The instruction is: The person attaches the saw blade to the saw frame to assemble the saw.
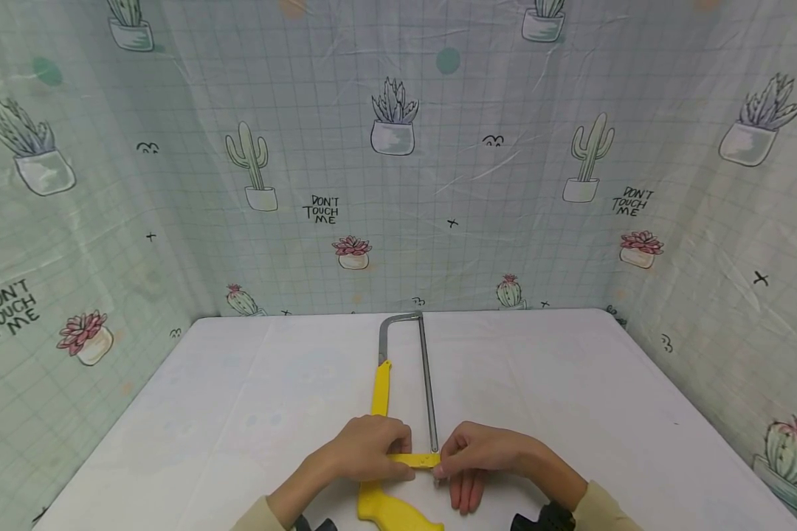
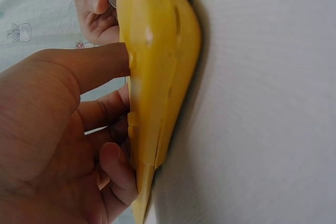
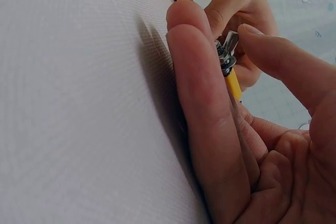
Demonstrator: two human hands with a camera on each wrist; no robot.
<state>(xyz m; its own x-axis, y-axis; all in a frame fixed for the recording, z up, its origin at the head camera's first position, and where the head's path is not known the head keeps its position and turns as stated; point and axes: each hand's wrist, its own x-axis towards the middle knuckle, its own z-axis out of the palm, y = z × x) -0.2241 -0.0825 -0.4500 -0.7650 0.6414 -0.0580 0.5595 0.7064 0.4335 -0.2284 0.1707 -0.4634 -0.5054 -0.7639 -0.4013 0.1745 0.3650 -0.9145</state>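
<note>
A hacksaw (image 1: 381,389) with a yellow and grey frame lies on the white table, its handle toward me and its blade (image 1: 428,383) on the right side. My left hand (image 1: 372,448) holds the yellow frame where the short crosspiece (image 1: 417,461) branches off. In the left wrist view the yellow handle (image 2: 157,77) fills the middle, with the fingers along its edge. At the crosspiece's right end, my right hand (image 1: 481,455) has thumb and index finger on a metal wing nut (image 3: 230,44). Its other fingers extend low beside the tabletop.
The white tabletop (image 1: 272,383) spreads out on both sides of the saw. A patterned curtain (image 1: 398,192) with cactus drawings stands behind it and along both sides. Dark wrist straps (image 1: 544,518) show at the bottom edge.
</note>
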